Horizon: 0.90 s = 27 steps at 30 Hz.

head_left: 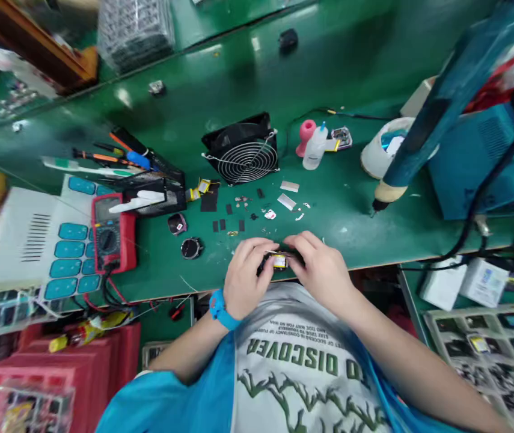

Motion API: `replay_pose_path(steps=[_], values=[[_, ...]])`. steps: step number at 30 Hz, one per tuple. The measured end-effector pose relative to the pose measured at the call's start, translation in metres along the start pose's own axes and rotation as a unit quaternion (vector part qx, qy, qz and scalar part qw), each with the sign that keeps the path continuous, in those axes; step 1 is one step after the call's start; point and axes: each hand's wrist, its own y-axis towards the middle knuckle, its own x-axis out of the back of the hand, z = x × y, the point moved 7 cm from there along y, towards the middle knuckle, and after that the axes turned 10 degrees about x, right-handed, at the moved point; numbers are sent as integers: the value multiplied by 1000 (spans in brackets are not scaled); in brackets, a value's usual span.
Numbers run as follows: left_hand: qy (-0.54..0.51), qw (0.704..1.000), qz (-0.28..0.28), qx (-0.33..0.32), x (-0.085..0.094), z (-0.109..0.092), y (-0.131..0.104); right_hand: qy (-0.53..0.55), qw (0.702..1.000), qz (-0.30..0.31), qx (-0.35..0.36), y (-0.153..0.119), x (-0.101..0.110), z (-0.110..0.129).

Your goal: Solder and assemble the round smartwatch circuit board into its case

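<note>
At the front edge of the green bench, my left hand [248, 270] grips one side of a small opened electronic device [279, 262], its fingers closed and a blue band round the wrist. A silver-and-yellow battery shows inside the device. From the other side, my right hand [322, 267] has its fingers closed on the same device; the fingertips partly hide it. Just beyond my hands lie small loose parts, among them a white-and-red piece [270, 214] and black pads [241, 225]. A round watch body [191, 248] and a square watch body [177, 224] lie to the left.
A black fan [243, 150] stands at the back, beside a clear dispenser bottle [315, 147]. At left are a red multimeter [107, 234] and a black tool holder [157, 186]. A blue hanging tube with an electric screwdriver tip [380, 201] slants down at right, near a white tub [376, 150].
</note>
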Motion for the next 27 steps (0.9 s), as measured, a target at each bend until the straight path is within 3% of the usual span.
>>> replay_pose_path(steps=[4,8,11,16,20,24,27], values=[[-41,999,14,-28,-3,-2,-3,65,994,-88,-1,-3,23,-9],[-48,995,74,-54,-5,1,-5,130,978,-161,-4,-16,50,-26],[-40,989,116,-84,-4,4,-6,146,976,-162,-24,-30,58,-44],[-28,987,121,-103,-1,8,-4,118,982,-143,-43,-49,63,-58],[-23,989,110,-101,-2,6,-2,163,971,-167,-47,-58,61,-40],[-7,989,111,-96,-1,1,-1,279,949,-145,-9,-56,34,-3],[25,988,118,-98,-2,-4,-2,304,941,-149,9,-54,19,14]])
